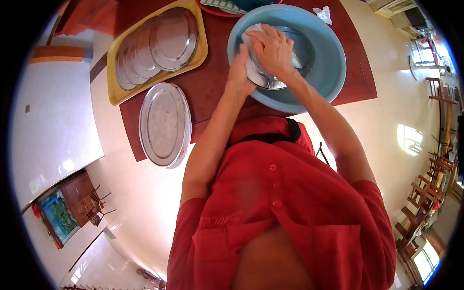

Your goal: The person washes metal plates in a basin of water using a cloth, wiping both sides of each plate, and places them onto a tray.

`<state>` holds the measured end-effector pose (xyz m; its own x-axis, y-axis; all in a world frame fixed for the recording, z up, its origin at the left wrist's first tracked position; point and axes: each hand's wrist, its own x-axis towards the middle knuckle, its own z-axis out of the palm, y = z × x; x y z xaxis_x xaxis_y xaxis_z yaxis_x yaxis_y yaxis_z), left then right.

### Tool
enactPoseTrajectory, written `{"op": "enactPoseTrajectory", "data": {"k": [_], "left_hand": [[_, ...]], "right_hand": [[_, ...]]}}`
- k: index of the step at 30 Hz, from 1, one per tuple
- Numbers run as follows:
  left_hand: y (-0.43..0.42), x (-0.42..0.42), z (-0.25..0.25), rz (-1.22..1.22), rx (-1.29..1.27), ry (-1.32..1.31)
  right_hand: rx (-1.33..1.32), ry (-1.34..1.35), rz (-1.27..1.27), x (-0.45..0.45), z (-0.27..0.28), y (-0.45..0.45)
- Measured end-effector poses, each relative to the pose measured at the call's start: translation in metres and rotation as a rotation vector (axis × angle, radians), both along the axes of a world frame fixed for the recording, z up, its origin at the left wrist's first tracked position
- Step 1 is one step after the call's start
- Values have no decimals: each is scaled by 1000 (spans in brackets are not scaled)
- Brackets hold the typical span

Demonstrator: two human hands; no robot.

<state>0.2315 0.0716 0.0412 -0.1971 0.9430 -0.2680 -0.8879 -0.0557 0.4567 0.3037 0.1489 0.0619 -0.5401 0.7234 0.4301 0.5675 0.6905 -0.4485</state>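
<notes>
Over a blue basin [325, 63], my left hand [240, 71] grips the near left rim of a shiny metal plate [267, 83], which is tilted inside the basin. My right hand [273, 52] presses a white cloth [254, 32] against the plate's face, its fingers bent over the cloth. The hands are close together, and the cloth hides much of the plate. To the left, a yellow tray [203, 42] holds several overlapping metal plates [174, 38]. Nearer to me, an oval metal platter [165, 124] lies at the table's edge.
The dark red table [212, 87] carries all of these. A red container [211, 8] with a pale green item stands at the far edge. A crumpled white tissue [323, 15] lies beyond the basin's right side. Wooden chairs [419, 193] stand far right.
</notes>
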Motion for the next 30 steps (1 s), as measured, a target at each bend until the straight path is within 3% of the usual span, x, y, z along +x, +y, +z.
{"op": "enactPoseTrajectory", "data": {"k": [3,7,15,22,26,28,30], "left_hand": [[3,4,-3,51,161,123],[1,9,5,86,152,131],[0,12,-2,231,-132,155],[1,9,-5,222,-55,152],[-3,17,2,228,-104,308],[-4,23,10,236,-124,388],[-8,28,21,141,-73,660]], "right_hand": [[-58,-78,-81,4,-2,26],[-70,-89,-153,22,-38,67],[-334,-181,-377,52,-61,85],[-457,-191,-383,88,-66,57],[-496,-99,-490,80,-62,26],[-343,-9,-378,80,-69,16],[-274,36,-313,84,-67,13]]}}
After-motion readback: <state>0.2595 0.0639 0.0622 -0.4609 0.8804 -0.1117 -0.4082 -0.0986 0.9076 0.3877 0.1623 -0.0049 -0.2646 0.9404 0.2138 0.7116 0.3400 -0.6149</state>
